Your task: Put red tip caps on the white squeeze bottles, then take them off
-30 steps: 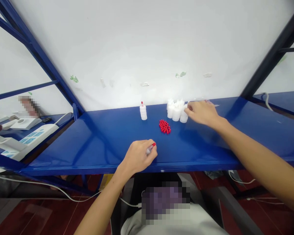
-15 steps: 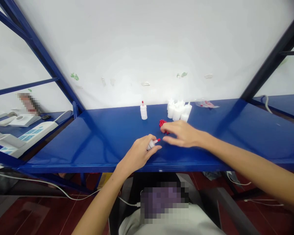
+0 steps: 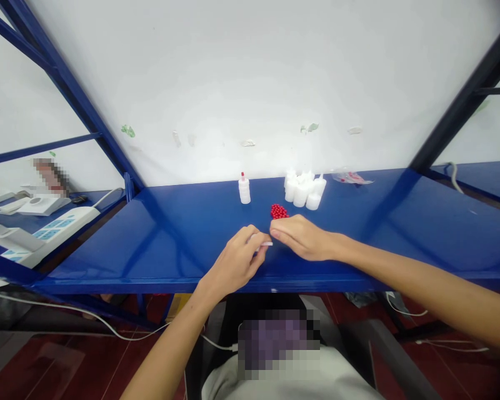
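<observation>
One red-tipped white bottle (image 3: 244, 191) standing alone; one white-tipped piece (image 3: 268, 243), mostly hidden, in one of two hands, left (image 3: 242, 256) and right (image 3: 302, 238); several clustered white bottles (image 3: 300, 194), overlapping too much to count; many small red caps (image 3: 278, 211), partly covered, uncountable; one clear plastic bag (image 3: 353, 178); one power strip (image 3: 62, 225).

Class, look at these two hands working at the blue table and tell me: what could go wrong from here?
The right hand sits right beside the loose red caps, so a careless move might scatter them.

The small white bottle is mostly hidden in the left hand; it could slip if the grip is loose.

The other white bottles stand crowded together, so a bump to one might topple its neighbours.
</observation>
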A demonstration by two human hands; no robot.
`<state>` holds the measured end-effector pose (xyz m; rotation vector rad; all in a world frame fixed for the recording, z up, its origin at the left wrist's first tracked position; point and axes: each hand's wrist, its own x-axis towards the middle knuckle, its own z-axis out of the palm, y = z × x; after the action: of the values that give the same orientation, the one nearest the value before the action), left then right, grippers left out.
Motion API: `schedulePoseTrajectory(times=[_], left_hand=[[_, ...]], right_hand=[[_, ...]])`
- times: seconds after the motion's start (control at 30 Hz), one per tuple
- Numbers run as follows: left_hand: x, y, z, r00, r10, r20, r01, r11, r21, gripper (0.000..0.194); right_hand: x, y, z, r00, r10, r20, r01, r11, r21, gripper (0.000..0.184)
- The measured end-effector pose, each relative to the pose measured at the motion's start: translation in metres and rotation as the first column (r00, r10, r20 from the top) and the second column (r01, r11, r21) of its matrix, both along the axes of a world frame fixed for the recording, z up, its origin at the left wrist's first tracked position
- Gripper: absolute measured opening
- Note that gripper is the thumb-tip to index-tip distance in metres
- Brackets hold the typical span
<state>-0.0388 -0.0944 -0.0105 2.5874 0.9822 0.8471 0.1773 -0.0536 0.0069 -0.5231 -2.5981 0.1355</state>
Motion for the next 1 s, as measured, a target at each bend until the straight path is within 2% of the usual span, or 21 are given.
schedulePoseTrajectory(times=[0.07,0.13,0.2,0.3,0.37,0.47,0.6,0.83,1.0], left_hand=[[0.0,-0.001,0.0,1.0,0.006,-0.001,-0.006,0.997,0.082,0.019],[0.0,-0.001,0.0,1.0,0.009,-0.015,-0.008,0.996,0.085,0.021],[0.001,-0.001,0.001,0.999,0.014,-0.048,-0.013,0.999,0.038,0.022],[0.002,-0.001,0.001,0.994,0.03,-0.106,-0.031,0.999,-0.01,0.024],[0.002,-0.001,0.002,0.992,0.034,-0.124,-0.037,0.999,-0.021,0.025],[0.002,-0.001,0.002,0.991,0.034,-0.13,-0.038,0.999,-0.027,0.025],[0.002,0.0,0.002,0.988,0.036,-0.151,-0.042,0.999,-0.033,0.026],[0.003,0.001,0.002,0.987,0.044,-0.153,-0.049,0.998,-0.033,0.026],[0.003,0.0,0.002,0.988,0.045,-0.147,-0.052,0.998,-0.046,0.026]], right_hand=[[0.006,0.005,0.002,0.995,-0.066,-0.068,0.063,0.997,-0.046,0.037],[0.016,0.014,0.005,0.984,-0.168,-0.067,0.164,0.984,-0.067,0.038],[0.027,0.022,0.01,0.959,-0.283,0.008,0.283,0.957,-0.065,0.035],[0.04,0.03,0.017,0.879,-0.449,0.161,0.457,0.889,-0.017,0.026],[0.044,0.033,0.019,0.827,-0.499,0.258,0.518,0.856,-0.003,0.022],[0.048,0.038,0.016,0.784,-0.499,0.37,0.541,0.841,-0.012,0.021],[0.05,0.044,0.011,0.748,-0.5,0.437,0.55,0.835,0.015,0.022],[0.048,0.045,0.009,0.727,-0.509,0.461,0.558,0.829,0.034,0.029],[0.048,0.045,0.007,0.726,-0.529,0.438,0.567,0.822,0.053,0.027]])
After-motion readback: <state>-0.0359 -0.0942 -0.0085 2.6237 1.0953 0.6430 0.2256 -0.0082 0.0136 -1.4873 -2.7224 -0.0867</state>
